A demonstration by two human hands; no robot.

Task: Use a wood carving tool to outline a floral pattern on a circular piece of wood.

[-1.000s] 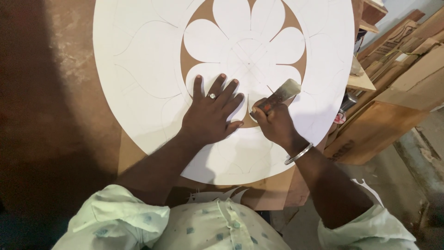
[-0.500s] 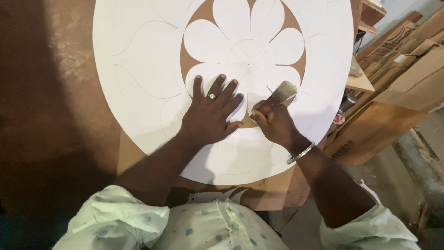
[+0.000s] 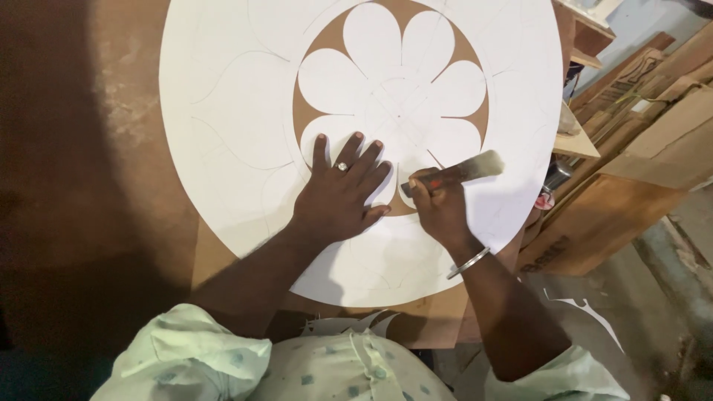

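Cutting a petal outline in the white sheet, viewed from above. The large round white sheet point(image 3: 223, 148) lies flat on a brown board point(image 3: 223, 256), which rests on the bench point(image 3: 74, 148). A flower of rounded petals point(image 3: 371, 44) shows at the centre, with brown board exposed in the gaps around it; faint pencilled curves run across the outer ring.

Your left hand point(image 3: 338, 197) lies flat on the sheet, fingers spread wide and holding nothing, a ring on one finger; it presses down on the sheet just below the lower-left petal. Your right hand point(image 3: 438, 208) is closed round a cutter point(image 3: 457, 172), its pale handle slanting up to the right and its tip meeting the sheet just beside your left fingertips, at the lowest brown gap. A bangle circles the right wrist.

To the right, cardboard boxes point(image 3: 616, 215) and wooden pieces stand well apart from the work.

Judged from this, the cut along a lower petal edge is under way. The next stroke calls for steady downward pressure from your left hand and a blade path that follows the curve while staying clear of those fingertips.
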